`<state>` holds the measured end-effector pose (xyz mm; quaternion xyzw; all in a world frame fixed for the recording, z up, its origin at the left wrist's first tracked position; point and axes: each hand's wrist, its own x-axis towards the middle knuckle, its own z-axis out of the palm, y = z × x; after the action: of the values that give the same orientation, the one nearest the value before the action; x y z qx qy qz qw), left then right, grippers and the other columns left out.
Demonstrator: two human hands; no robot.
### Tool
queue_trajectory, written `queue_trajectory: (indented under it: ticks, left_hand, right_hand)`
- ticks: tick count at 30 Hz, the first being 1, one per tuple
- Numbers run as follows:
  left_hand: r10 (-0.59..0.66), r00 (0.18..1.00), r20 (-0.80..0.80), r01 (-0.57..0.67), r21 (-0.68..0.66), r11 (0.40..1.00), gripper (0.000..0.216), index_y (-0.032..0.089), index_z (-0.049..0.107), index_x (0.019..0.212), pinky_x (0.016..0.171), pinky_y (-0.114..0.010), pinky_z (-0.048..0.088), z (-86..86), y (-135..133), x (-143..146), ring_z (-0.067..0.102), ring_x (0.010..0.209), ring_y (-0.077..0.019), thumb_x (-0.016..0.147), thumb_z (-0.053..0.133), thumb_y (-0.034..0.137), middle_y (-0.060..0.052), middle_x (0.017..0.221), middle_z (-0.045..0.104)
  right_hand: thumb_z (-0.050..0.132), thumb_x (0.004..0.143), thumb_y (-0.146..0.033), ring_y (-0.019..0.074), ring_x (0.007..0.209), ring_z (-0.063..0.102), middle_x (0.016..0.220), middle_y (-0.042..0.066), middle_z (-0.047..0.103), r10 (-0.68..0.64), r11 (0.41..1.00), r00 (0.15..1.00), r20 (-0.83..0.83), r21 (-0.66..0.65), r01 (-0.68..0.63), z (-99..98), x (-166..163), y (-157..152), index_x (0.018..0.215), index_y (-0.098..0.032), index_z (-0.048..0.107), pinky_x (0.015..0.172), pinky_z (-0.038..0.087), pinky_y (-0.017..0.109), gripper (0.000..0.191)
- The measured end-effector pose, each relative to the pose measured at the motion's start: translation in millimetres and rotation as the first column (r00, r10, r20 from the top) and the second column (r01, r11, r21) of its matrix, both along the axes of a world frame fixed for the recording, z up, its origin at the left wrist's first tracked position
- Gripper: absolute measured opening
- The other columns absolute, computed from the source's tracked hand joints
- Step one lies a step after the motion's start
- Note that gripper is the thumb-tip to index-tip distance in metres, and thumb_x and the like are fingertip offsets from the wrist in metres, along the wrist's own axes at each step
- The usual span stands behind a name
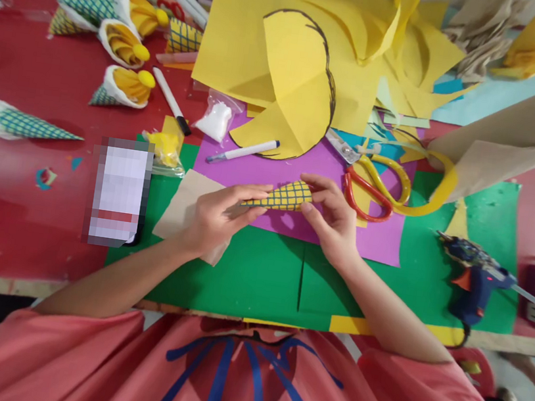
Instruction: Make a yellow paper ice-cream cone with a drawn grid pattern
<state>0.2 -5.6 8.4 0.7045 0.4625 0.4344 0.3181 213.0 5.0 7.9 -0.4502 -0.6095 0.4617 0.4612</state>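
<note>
A small yellow paper cone point(290, 196) with a blue-green grid pattern is held sideways between both hands. My left hand point(218, 215) pinches its pointed end on the left. Around the wide end on the right, my right hand point(332, 219) has its thumb and fingers closed. Below the left hand lies a piece of beige paper point(182, 205), partly covered by that hand. A purple sheet point(381, 243) and a green sheet point(257, 272) spread under the hands. Just beyond the cone rest a white marker point(243, 151) and a cut yellow paper shape point(297, 92) with a black outline.
Scissors point(369, 185) with red and yellow handles lie right of centre. A blue glue gun point(476, 290) and a brown paper roll point(511, 128) are farther right. Finished cones point(127, 86) sit at the back left, near a phone point(119, 193). Yellow paper point(236, 30) covers the back.
</note>
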Motion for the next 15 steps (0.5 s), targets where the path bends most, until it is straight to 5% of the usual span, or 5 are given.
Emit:
queue_trajectory:
  ticks: [7,15]
  left_hand:
    - [0.071,0.992,0.101,-0.066,-0.045,0.997,0.024,0.024,0.07,0.104,0.088,-0.026,0.057,2.2,1.2,-0.9,0.07,0.096,-0.0156,0.08,0.07,0.025,-0.001,0.103,0.074]
    - [0.162,0.987,-0.015,-0.162,0.02,0.987,0.017,0.026,0.074,0.096,0.077,-0.023,0.06,3.9,0.2,-3.2,0.072,0.081,-0.0138,0.08,0.07,0.025,0.002,0.092,0.076]
  right_hand:
    - [0.063,0.086,-0.03,0.0204,0.113,0.059,0.119,0.007,0.064,-0.012,0.996,0.996,-0.089,-0.088,0.004,2.7,0.4,2.3,0.074,-0.02,0.06,0.101,0.046,0.041,0.016]
    - [0.063,0.085,-0.032,0.0209,0.115,0.058,0.12,0.007,0.063,0.002,0.992,0.992,-0.128,-0.123,-0.018,1.3,0.3,3.1,0.072,-0.02,0.06,0.1,0.046,0.041,0.019]
